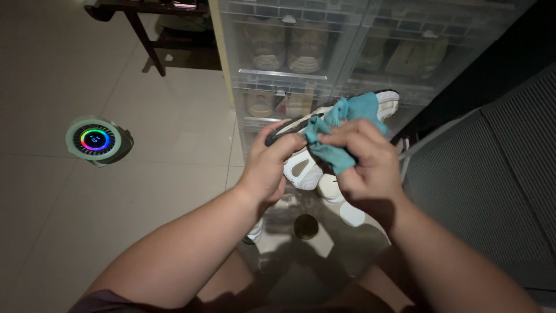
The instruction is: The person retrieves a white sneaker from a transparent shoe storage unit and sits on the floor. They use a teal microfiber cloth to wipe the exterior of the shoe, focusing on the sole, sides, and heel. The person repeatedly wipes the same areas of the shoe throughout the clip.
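floor: pale tiles (69, 232) | clear shoe drawers (289, 52) | dark wooden table (147, 23) | dim light

- Cloth (341, 134): teal, plain, no print.
- Shoe (307, 165): mostly white, with a dark grey to black toe edge and a pale ribbed sole at the far end.
- Storage boxes (289, 52): clear plastic, cream and beige shoes showing through.
- Round device (94, 139) on floor: pale green rim, dark face, rainbow ring of light.
- Floor (75, 69): light beige tiles, thin grout lines.
- Panel (492, 174) at right: dark grey, fine ribbing.
- Table legs (145, 40): dark brown.
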